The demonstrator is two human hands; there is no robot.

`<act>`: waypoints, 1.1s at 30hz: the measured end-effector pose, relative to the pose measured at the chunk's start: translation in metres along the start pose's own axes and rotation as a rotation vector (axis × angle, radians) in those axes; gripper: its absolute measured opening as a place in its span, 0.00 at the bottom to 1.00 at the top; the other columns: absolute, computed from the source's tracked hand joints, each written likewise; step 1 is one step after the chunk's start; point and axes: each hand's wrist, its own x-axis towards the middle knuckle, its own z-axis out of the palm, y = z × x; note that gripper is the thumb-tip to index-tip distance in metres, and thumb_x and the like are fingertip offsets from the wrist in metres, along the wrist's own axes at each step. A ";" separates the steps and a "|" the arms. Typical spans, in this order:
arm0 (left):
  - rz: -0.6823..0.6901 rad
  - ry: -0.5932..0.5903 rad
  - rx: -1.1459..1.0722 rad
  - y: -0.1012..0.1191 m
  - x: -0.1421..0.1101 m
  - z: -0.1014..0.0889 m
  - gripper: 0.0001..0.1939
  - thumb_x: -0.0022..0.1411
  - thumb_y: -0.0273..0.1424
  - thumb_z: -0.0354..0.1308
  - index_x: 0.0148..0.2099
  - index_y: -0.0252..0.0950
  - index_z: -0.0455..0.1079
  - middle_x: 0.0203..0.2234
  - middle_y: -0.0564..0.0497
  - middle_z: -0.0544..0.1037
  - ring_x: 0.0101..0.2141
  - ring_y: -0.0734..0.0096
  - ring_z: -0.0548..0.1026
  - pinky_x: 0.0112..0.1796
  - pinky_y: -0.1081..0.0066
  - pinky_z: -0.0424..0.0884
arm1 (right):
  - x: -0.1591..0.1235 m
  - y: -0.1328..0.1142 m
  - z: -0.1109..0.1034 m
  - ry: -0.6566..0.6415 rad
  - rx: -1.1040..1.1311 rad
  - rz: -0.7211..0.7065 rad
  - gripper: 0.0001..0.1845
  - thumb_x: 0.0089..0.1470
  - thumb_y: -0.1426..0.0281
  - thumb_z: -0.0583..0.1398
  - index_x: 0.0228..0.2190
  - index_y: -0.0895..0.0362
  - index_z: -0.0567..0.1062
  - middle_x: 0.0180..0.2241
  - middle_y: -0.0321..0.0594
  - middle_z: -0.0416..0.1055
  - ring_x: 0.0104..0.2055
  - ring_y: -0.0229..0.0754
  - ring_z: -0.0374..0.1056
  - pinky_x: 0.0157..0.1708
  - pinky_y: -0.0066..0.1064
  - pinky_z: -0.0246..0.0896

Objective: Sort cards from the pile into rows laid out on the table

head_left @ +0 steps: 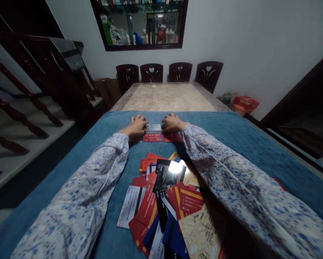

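Note:
A silver-grey card [153, 127] lies at the far part of the blue cloth [118, 124], between my two hands. My left hand [136, 127] has its curled fingers on the card's left end. At the right end, the bent fingers of my right hand [173, 123] grip it too. Just below are a red card [153, 137] and a second red card [173, 137], side by side; my right wrist partly covers the second. A pale card edge shows under my left wrist. Between my forearms spreads a loose pile of overlapping cards [147, 208], red, black, blue, silver and beige.
Beyond the cloth, the patterned tabletop [166, 96] runs back to several dark chairs [151, 73] against the wall. A wooden stair railing [28, 97] stands left. Red bags [245, 104] sit on the floor at right. Bright glare hides part of a black card [166, 180].

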 end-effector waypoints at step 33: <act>0.207 0.144 -0.082 0.094 -0.095 -0.009 0.17 0.68 0.34 0.56 0.57 0.40 0.76 0.52 0.41 0.74 0.53 0.50 0.64 0.54 0.48 0.57 | -0.098 -0.009 -0.013 0.105 0.023 -0.158 0.18 0.62 0.63 0.62 0.51 0.55 0.80 0.55 0.52 0.73 0.57 0.58 0.58 0.47 0.42 0.55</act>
